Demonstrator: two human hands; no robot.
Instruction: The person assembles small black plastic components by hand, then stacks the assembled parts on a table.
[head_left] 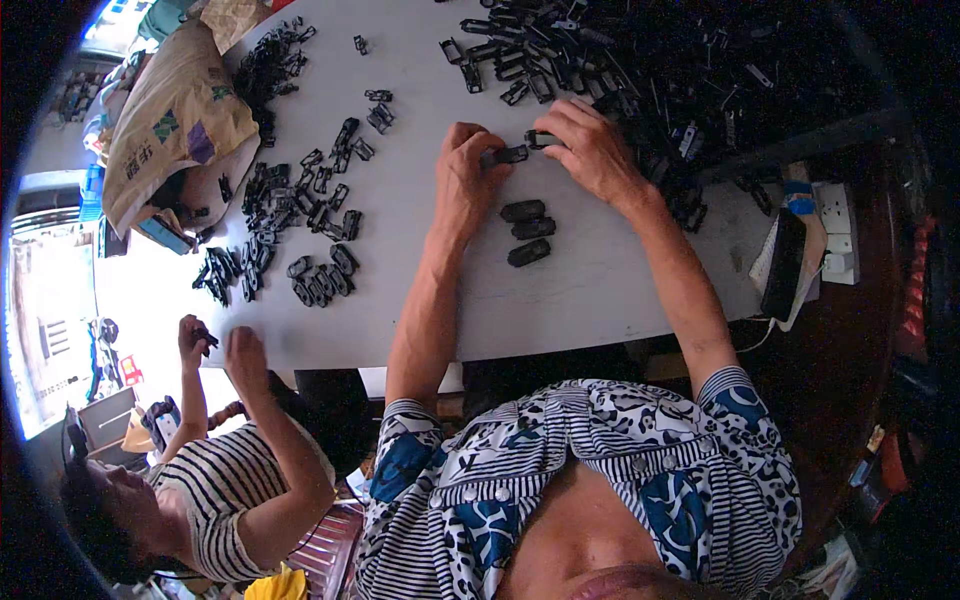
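Observation:
Over the middle of the pale table, my left hand is closed around a small black plastic part, which sticks out past the fingertips. My right hand pinches another small black plastic part between thumb and fingers. The two parts face each other end to end, nearly touching; whether they meet, I cannot tell. Three black oblong plastic pieces lie in a short column just below my hands, between my forearms. Beyond my right hand spreads a big heap of black plastic parts.
More black parts lie in clusters on the table's left side. A printed sack slumps at the left edge. At lower left a co-worker in a striped shirt holds a small black piece. A white power strip sits at right.

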